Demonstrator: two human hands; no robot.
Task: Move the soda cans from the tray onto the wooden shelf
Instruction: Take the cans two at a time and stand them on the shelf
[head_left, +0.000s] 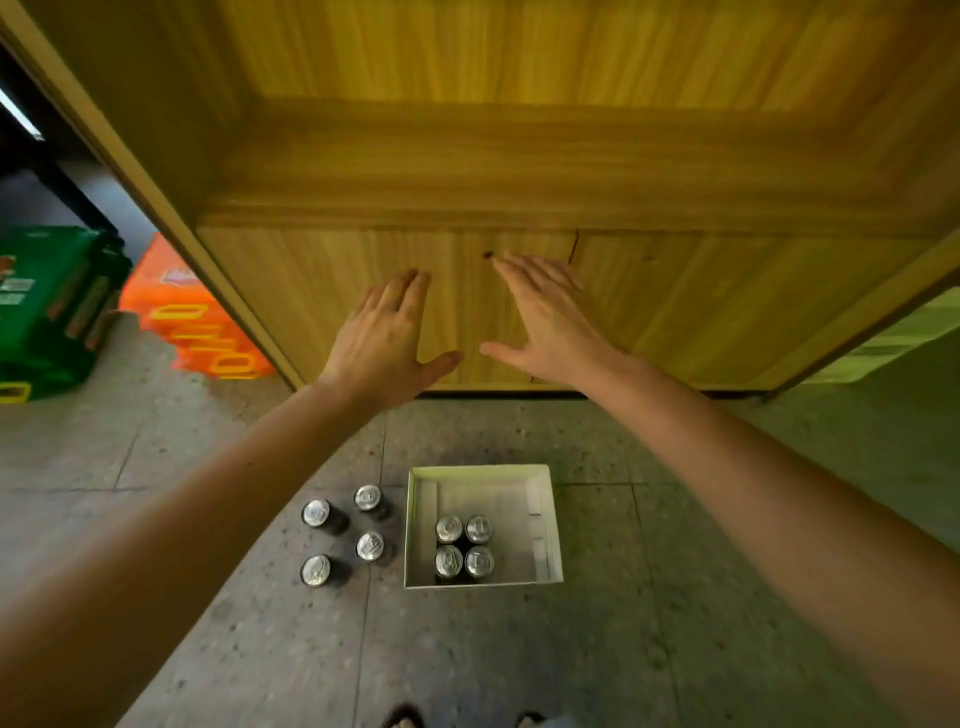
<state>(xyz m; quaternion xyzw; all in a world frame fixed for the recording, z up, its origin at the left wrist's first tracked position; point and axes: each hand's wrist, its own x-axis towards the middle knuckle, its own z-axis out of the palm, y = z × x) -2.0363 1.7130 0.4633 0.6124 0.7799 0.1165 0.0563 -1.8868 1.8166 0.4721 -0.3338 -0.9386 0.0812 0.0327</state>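
Observation:
A white cardboard tray (549, 525) sits on the floor below me, with several silver-topped soda cans (464, 545) clustered in its left half. Several more dark cans (343, 532) stand upright on the floor just left of the tray. The wooden shelf (519, 171) rises in front, and no cans show on its board. My left hand (384, 338) and my right hand (545, 317) are held flat, fingers apart, in front of the shelf's lower panel, well above the cans. Neither hand holds anything.
A green crate (47, 312) and an orange crate (192, 312) lie on the floor at the left of the shelf. A pale box (883, 343) sits at the right. The floor is speckled grey tile. My feet show at the bottom edge.

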